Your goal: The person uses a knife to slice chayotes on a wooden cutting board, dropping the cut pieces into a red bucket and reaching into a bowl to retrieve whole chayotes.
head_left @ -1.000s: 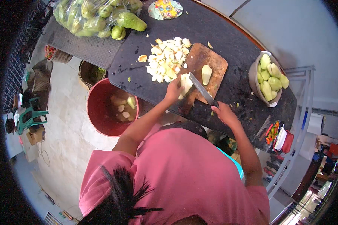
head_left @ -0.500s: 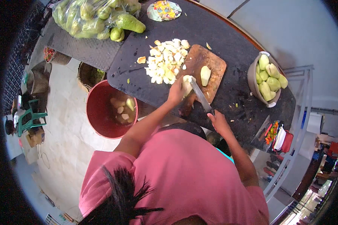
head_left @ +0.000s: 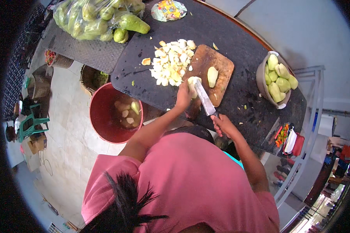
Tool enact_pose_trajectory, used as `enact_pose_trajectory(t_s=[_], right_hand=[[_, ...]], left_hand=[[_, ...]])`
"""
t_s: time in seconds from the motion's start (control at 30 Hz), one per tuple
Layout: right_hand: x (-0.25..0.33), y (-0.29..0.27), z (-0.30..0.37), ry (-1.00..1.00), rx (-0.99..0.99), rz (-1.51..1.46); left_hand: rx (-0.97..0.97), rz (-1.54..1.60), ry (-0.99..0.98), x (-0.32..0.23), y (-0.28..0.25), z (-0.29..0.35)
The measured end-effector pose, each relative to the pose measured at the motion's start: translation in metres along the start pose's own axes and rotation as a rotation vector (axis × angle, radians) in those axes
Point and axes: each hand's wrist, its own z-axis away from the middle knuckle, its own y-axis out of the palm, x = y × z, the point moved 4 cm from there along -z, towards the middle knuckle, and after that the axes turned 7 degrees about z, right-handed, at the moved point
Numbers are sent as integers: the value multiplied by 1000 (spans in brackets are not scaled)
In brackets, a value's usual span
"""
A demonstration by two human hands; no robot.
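Above the near-left edge of the wooden cutting board (head_left: 221, 81), my left hand (head_left: 183, 96) is closed round a pale peeled chayote (head_left: 192, 86). My right hand (head_left: 224, 125) grips the dark handle of a knife (head_left: 205, 99). Its broad face shows, and the blade's tip end lies against the held chayote. Another peeled chayote (head_left: 212, 77) rests on the board. A heap of cut pale chunks (head_left: 171, 62) spreads over the black table just left of the board.
A grey-brown basin (head_left: 262, 83) of peeled chayotes stands at the right. Back left lies a clear plastic bag of green chayotes (head_left: 93, 23). Below the table's left edge is a red tub (head_left: 99, 120) holding water and pieces. Chillies (head_left: 282, 136) lie near the right corner.
The knife has turned so its flat face shows more, and its handle end has shifted slightly left with my right hand. My left hand still holds the chayote in nearly the same place.
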Motion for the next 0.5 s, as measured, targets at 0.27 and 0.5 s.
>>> enact_pose_trajectory(t_s=[0.27, 0.5], right_hand=[[7, 8, 4, 106, 380, -500], [14, -5, -2, -97, 97, -268]], left_hand=[[-65, 104, 30, 0, 0, 8], [-33, 107, -51, 2, 4, 9]])
